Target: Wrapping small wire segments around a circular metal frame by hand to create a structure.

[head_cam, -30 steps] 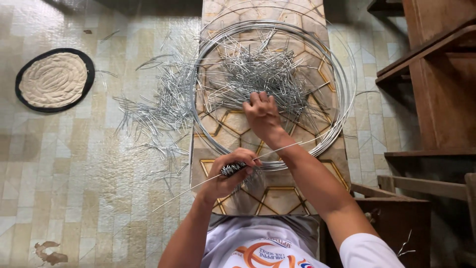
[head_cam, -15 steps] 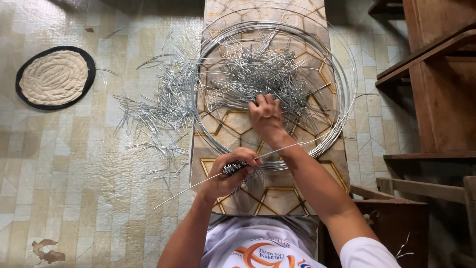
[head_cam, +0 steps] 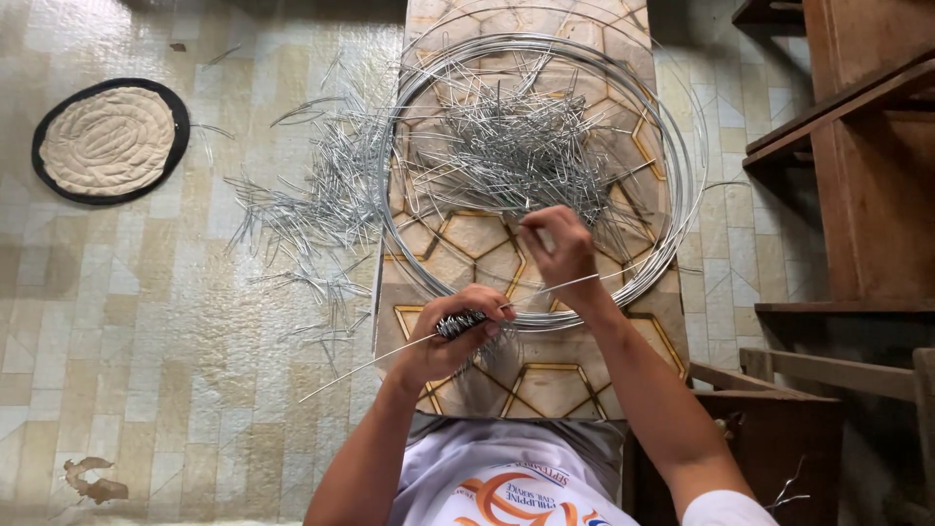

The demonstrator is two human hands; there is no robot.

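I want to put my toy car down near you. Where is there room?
Bare floor lies between the round mat and the left hand. Inside the wire coil, and left of it, cut wire pieces crowd everything. Wooden furniture fills the right side.

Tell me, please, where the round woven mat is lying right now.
In the head view, the round mat lies on the tiled floor at upper left, left of the scattered wire pieces and well away from both hands.

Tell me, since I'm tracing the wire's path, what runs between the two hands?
In the head view, a thin straight wire spans the gap from the left hand, which holds a wound wire bundle, to the right hand.
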